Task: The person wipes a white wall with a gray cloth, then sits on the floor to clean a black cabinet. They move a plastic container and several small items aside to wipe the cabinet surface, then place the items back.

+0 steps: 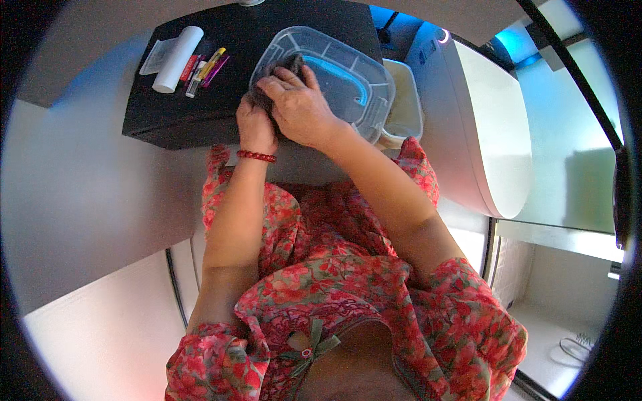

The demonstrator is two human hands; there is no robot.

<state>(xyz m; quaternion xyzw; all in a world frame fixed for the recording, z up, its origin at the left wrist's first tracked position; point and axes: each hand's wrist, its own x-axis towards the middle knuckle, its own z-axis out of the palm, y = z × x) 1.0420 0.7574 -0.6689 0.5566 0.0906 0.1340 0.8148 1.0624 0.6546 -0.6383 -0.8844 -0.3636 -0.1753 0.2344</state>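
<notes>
A dark, crumpled cloth (296, 62) is bunched between my two hands at the left rim of a clear plastic storage container (346, 55). My left hand (257, 123), with a red beaded bracelet at the wrist, grips the cloth at the container's near left corner. Over the container's left part, my right hand (301, 105) presses its fingers onto the same cloth, partly covering it. The container has rounded corners and a latch on its near right side. A curved blue band shows inside its outline; whether it is a reflection, I cannot tell.
The black cabinet top (220, 22) carries a white roll (178, 60) and several pens or markers (205, 72) at left. Beyond its right edge stand an open pale bin (409, 100) and a large white appliance (481, 115). My floral-clothed knees are close to the cabinet front.
</notes>
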